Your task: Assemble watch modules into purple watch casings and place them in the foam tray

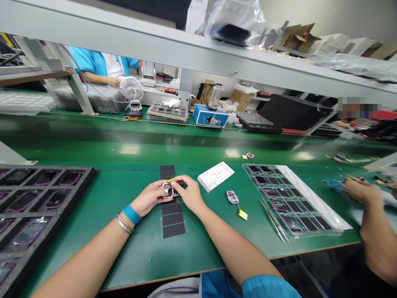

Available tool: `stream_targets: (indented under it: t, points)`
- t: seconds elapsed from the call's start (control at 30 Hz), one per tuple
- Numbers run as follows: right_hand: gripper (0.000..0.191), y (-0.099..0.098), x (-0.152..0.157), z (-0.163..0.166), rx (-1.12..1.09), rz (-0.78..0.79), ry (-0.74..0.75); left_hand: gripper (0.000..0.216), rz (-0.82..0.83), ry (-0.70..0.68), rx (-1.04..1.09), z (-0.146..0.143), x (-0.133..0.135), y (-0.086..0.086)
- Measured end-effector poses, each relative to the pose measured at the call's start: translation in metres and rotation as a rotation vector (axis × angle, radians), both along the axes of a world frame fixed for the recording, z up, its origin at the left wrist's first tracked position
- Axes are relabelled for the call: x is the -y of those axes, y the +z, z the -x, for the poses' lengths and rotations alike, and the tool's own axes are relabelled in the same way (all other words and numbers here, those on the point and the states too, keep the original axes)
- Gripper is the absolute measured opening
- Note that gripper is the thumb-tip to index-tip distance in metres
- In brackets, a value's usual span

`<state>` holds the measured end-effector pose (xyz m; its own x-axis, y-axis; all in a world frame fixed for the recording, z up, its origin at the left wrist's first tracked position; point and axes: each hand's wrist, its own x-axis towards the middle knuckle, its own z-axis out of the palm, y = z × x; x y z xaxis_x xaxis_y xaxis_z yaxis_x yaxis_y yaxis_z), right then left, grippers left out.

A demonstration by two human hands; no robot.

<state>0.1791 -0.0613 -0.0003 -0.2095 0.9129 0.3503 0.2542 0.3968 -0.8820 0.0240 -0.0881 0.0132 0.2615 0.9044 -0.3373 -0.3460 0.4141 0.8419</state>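
Forearms [94, 244] overhang the table [139, 258], left hand [151, 199] gripping a case [168, 191], seemingly steadying it for the right hand [190, 195] pinching a yellow piece [170, 181], tweezers [268, 213] handy at near right.

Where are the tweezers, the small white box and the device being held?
Tweezers [273, 220], head view: along one arm.
Small white box [203, 186], head view: its left wall.
Held device [168, 191], head view: its exposed middle.

Workshop: electronics assembly
Foam tray [88, 176]: device housings [46, 178], left on the green worktop [139, 256]
Tweezers [267, 212]: right on the worktop
Co-worker [105, 64]: beyond the worktop
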Motion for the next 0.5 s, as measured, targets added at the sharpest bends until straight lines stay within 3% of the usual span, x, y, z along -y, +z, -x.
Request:
stream_targets:
  t: [0.23, 0.4, 0.5]
  points:
    - [0.008, 0.0048, 0.0078, 0.0039, 0.106, -0.092, -0.009, 0.019, 0.017, 0.035, -0.046, -0.0007, -0.0009, -0.0056]
    - [0.014, -0.0004, 0.0044, 0.0030, 0.366, -0.409, 0.037, 0.024, 0.109, 0.108, 0.205, 0.0023, -0.0048, -0.0045]
    - [0.017, -0.0029, 0.0026, 0.0019, 0.466, -0.497, 0.077, 0.024, 0.113, 0.139, 0.256, 0.0041, -0.0064, -0.0061]
